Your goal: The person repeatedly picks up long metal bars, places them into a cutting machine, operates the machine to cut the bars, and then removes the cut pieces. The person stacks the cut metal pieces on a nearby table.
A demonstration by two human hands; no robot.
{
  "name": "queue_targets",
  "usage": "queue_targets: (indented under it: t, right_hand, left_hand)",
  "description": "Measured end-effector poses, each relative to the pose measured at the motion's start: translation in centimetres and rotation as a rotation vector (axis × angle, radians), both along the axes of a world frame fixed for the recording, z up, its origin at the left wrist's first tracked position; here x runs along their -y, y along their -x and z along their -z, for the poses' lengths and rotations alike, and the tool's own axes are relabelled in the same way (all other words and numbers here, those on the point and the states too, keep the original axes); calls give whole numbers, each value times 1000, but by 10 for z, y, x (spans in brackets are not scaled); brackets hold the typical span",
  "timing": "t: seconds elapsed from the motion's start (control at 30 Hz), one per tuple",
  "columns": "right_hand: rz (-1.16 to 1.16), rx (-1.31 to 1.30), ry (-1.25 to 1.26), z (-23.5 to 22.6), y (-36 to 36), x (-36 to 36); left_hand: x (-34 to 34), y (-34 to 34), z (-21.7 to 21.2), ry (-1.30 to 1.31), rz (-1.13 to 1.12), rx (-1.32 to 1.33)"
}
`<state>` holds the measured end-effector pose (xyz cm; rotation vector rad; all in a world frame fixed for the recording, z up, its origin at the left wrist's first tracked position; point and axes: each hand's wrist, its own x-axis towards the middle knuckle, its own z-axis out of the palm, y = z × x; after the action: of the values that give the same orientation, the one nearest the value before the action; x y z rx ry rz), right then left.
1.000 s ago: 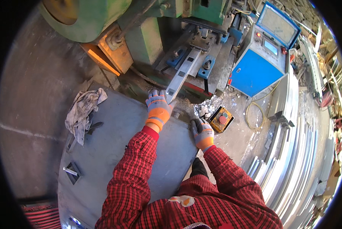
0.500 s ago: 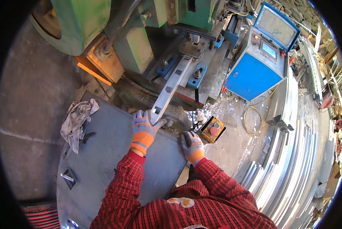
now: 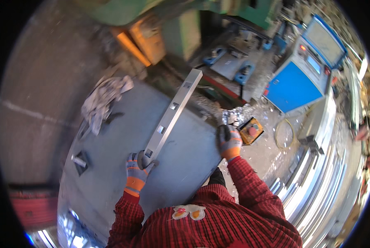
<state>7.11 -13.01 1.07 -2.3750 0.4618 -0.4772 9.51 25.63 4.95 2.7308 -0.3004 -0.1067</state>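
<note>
Pulled off the press bed since the earlier frame, the punched metal bar now lies over the grey table, and the left hand has come back toward the body with it. That glove grips the bar's near end, thumb and fingers closed about it. From there the long axis runs forward and rightward, the far end toward the press; whether the bar rests on the tabletop or hangs just above, I cannot tell. The right hand, well apart and farther from the bar, sits at the table's edge; its palm is hidden, so how far it is open cannot be told. Just right of it is a yellow button box. Ahead-left of the left hand lies a crumpled cloth. Farther off, ahead-right of the right hand, the blue cabinet has its lid raised, its lower inside hidden.
</note>
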Motion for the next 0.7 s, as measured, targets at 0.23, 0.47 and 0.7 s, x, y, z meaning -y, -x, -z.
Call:
queue_targets:
  t: [0.23,0.47,0.7]
  right_hand:
    - [15,39,-33,25,-8,7]
    - [-73,93,-310,67,-21,48]
    - [-156,-46,-74,64,-36,61]
  left_hand:
    - [-49,87,-73,286,-246,-143]
    - [-108,206,-2,-83,-504,3]
    - [-147,299,-63,210,-969,146]
